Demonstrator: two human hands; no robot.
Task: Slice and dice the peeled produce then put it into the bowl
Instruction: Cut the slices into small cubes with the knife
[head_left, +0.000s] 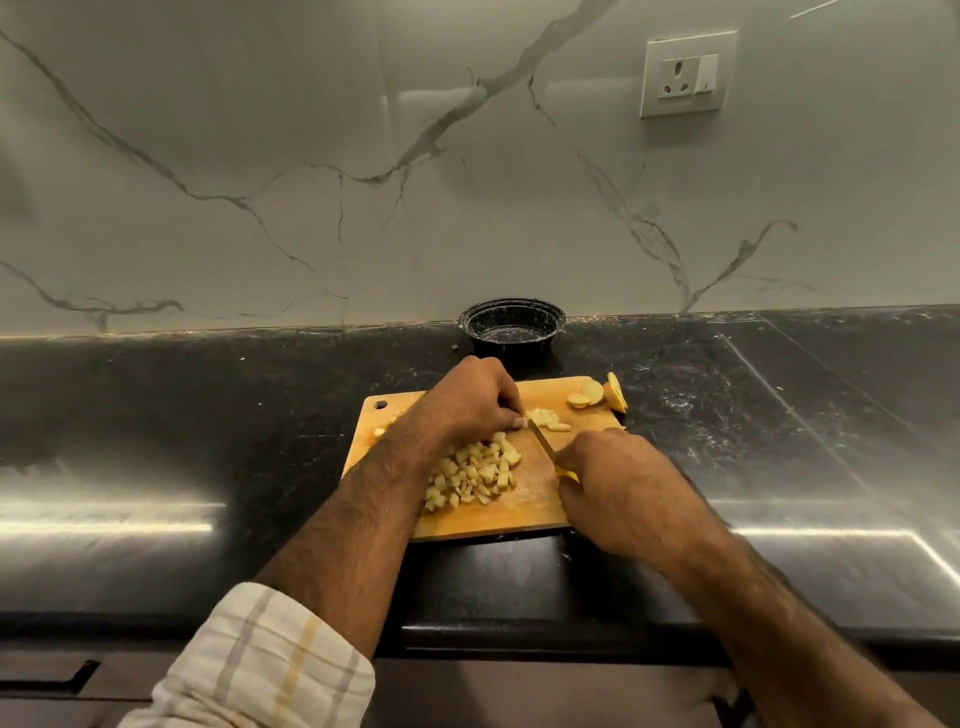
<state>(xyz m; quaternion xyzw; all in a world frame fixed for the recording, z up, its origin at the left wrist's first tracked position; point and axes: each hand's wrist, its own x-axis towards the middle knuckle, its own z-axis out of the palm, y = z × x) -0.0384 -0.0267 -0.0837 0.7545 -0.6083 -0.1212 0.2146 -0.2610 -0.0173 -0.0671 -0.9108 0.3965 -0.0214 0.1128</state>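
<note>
Pale yellow dice (475, 475) lie heaped mid-board. Uncut strips (548, 420) lie beyond the heap; round slices (586, 394) rest at the far right corner. Black bowl (511, 328) stands upright behind, against the wall.

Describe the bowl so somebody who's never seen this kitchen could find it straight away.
Start at the black stone counter and find the wooden cutting board where the hands are cutting. Just behind the board's far edge, against the marble wall, sits the bowl. It is round, black and glossy, the only container on the counter, with no cut pieces visible inside.
</note>
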